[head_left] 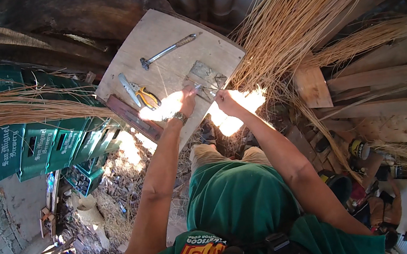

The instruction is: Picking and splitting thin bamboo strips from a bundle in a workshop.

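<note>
Both hands work close together over the near right edge of a pale wooden board. My left hand is closed, fingertips pinched by a small shiny piece too small to name. Closed too, my right hand pinches at the board's edge; what it grips is unclear. Just beyond the fingers lies a dark grey flat metal block. A hammer rests farther back. Left of my left hand are a hand tool with yellow-and-black grips, a long grey metal piece and a reddish-brown bar.
Large bundles of thin tan strips spread at the far right, with another bundle at left across green plastic crates. Planks line the right. Dry shavings litter the ground. Bright sun patches fall near both hands.
</note>
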`<state>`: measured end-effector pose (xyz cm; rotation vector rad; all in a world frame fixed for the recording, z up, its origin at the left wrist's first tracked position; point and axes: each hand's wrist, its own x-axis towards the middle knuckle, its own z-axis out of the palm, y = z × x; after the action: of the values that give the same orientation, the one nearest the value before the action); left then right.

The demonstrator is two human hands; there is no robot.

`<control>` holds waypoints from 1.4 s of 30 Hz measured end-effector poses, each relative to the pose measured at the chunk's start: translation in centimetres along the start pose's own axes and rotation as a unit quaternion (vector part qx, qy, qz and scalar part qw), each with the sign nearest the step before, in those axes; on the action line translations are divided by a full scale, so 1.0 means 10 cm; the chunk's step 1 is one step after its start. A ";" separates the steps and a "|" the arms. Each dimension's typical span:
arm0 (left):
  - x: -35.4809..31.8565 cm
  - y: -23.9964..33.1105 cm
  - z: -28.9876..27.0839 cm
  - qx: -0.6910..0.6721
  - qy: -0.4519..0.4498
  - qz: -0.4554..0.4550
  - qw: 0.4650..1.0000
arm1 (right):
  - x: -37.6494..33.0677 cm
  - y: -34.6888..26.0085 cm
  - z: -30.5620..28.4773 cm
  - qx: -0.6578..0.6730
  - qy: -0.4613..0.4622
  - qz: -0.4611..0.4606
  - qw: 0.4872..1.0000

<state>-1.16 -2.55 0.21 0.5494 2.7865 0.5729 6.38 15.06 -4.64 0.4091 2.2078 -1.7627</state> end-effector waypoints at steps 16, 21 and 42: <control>0.18 0.13 0.14 -0.044 -0.026 -0.089 0.995 | -5.23 2.62 -2.95 -0.526 -0.212 0.466 0.679; 0.15 -0.09 0.17 -0.052 -0.020 -0.094 0.994 | -4.16 2.35 -2.66 -0.351 -0.107 0.425 0.828; 0.13 -0.09 0.15 0.034 0.031 0.042 0.998 | -1.61 1.43 -0.85 0.071 0.013 -0.058 0.996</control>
<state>-2.19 -2.30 -1.68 0.6788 2.8612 0.5209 26.35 25.74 -9.31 0.3414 2.1717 -1.9933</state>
